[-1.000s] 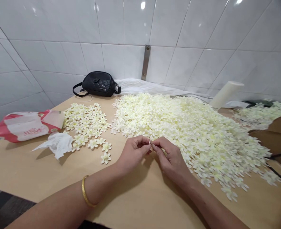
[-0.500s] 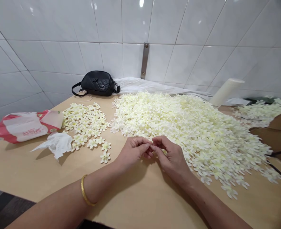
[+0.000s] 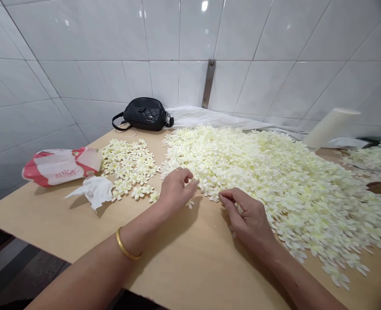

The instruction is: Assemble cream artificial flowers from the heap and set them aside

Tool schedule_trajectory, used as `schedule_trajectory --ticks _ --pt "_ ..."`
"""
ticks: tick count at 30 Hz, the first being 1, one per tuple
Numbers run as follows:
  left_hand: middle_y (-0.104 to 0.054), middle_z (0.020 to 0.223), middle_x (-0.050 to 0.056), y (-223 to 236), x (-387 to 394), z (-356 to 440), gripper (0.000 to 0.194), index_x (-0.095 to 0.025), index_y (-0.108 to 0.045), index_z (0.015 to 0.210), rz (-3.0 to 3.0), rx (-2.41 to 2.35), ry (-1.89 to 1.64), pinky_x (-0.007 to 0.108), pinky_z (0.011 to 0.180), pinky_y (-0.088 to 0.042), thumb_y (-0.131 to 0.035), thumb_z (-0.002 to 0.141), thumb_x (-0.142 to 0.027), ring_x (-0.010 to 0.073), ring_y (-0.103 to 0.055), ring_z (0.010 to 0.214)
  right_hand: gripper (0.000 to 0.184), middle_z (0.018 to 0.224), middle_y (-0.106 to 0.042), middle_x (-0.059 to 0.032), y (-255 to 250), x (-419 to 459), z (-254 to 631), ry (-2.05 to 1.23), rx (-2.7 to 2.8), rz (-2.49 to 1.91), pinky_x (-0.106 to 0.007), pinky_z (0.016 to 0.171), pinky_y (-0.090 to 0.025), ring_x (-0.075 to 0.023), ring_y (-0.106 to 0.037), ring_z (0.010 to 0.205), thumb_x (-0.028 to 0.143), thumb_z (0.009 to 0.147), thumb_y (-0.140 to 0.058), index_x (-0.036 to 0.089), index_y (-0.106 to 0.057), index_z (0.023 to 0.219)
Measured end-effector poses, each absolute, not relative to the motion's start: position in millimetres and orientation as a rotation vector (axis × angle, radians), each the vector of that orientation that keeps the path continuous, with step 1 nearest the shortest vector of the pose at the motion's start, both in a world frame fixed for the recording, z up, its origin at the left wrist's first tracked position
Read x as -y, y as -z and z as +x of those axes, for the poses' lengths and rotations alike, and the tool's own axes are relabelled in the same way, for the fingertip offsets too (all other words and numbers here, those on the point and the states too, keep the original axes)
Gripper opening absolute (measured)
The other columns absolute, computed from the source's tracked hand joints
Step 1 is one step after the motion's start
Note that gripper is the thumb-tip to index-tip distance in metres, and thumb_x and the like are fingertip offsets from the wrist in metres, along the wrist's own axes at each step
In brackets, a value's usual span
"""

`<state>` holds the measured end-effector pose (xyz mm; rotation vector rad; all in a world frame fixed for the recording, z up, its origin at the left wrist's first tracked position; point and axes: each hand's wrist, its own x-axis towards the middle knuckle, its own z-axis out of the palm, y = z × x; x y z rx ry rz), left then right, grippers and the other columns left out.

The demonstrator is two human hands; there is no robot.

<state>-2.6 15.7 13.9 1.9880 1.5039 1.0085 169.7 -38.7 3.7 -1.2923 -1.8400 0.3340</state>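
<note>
My left hand (image 3: 176, 188), with a gold bangle (image 3: 126, 246) on its wrist, hovers at the near edge of a large heap of pale yellow-white artificial flower heads (image 3: 248, 159). Its thumb and fingers are apart, and nothing shows between them. A single flower (image 3: 189, 204) is partly visible just below those fingers. To the right, my right hand (image 3: 248, 217) is closed, thumb and index fingertip pressed together; what they pinch, if anything, is too small to tell. Left of the heap lies a smaller, flatter group of flowers (image 3: 132, 165).
A red-and-white tissue pack (image 3: 63, 167) and a crumpled tissue (image 3: 96, 191) lie at left. Behind the flowers are a black bag (image 3: 145, 114) and a white cloth (image 3: 193, 116) along the tiled wall. A white roll (image 3: 331, 128) leans at the back right.
My hands, fingertips together before, have come apart; the left opened and moved left and up, the right stays pinched. The view has shifted a little left.
</note>
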Motion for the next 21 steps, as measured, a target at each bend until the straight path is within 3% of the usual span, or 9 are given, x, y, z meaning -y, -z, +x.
schedule_trajectory --ticks 4,8,10,15,21 --pt "-0.055 0.070 0.004 -17 -16 -4 0.020 -0.017 -0.057 0.072 2.193 -1.618 -0.693 0.026 0.056 -0.033 -0.052 0.068 -0.037 0.0171 -0.049 0.067 0.013 0.066 -0.056 -0.0008 -4 40 168 -0.290 1.862 -1.270 -0.025 0.055 -0.040 -0.0134 -0.052 0.060 0.020 0.081 -0.044 0.019 -0.056 0.076" --pt "-0.054 0.060 0.001 -29 -13 -15 0.023 -0.018 -0.054 0.060 2.161 -1.465 -0.363 0.024 0.047 -0.028 -0.060 0.059 -0.040 0.0152 -0.048 0.057 0.012 0.066 -0.055 -0.0006 -4 40 169 -0.251 1.874 -1.258 -0.024 0.055 -0.039 -0.0129 -0.051 0.060 0.020 0.081 -0.045 0.018 -0.056 0.075" --pt "-0.052 0.056 0.000 -30 -12 -20 0.019 -0.018 -0.051 0.054 2.157 -1.369 -0.275 0.023 0.044 -0.025 -0.062 0.055 -0.033 0.0131 -0.045 0.052 0.012 0.066 -0.055 -0.0005 -3 40 168 -0.253 1.884 -1.257 -0.024 0.055 -0.039 -0.0128 -0.051 0.060 0.019 0.081 -0.045 0.019 -0.055 0.075" --pt "-0.047 0.049 -0.002 -21 -7 -9 0.013 -0.017 -0.046 0.051 1.958 -1.198 -0.473 0.021 0.043 -0.024 -0.054 0.060 -0.019 0.0090 -0.039 0.046 0.011 0.069 -0.055 -0.0011 -3 42 168 -0.294 1.886 -1.239 -0.024 0.056 -0.040 -0.0132 -0.051 0.062 0.018 0.081 -0.045 0.019 -0.055 0.077" --pt "-0.045 0.041 -0.004 -14 -3 10 0.008 -0.014 -0.050 0.064 1.237 -0.991 -0.603 0.018 0.039 -0.030 -0.057 0.062 -0.016 0.0054 -0.038 0.035 0.024 0.091 -0.054 -0.0061 -8 44 165 -0.442 2.027 -1.076 -0.027 0.070 -0.043 -0.0158 -0.052 0.082 0.015 0.082 -0.043 0.019 -0.053 0.103"
